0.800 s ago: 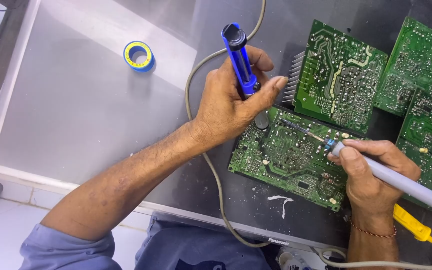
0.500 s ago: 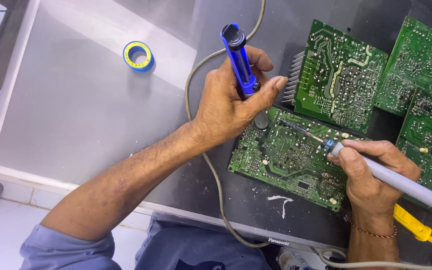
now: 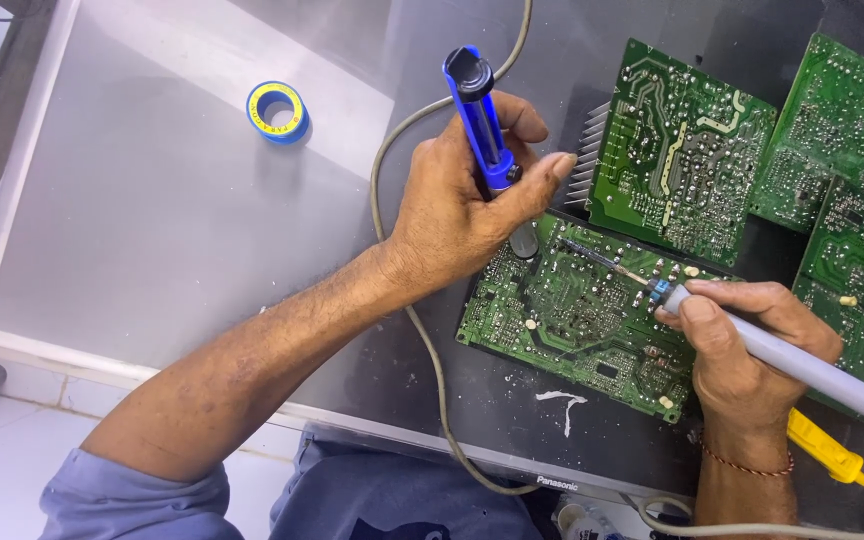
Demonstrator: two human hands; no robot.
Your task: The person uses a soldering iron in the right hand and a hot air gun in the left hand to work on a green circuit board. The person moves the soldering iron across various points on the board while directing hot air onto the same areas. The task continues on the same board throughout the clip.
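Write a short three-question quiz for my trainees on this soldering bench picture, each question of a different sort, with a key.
1. True or false: the left hand holds the blue pump upright.
2. Which tool does the right hand hold? A pliers, B grey iron, C brush.
3. Fill in: the iron's tip rests on the green ____.

Key: 1 true. 2 B. 3 board.

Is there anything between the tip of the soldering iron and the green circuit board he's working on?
Nothing visible. The grey soldering iron in the right hand lays its tip straight onto the green circuit board; the blue desoldering pump stands beside it.
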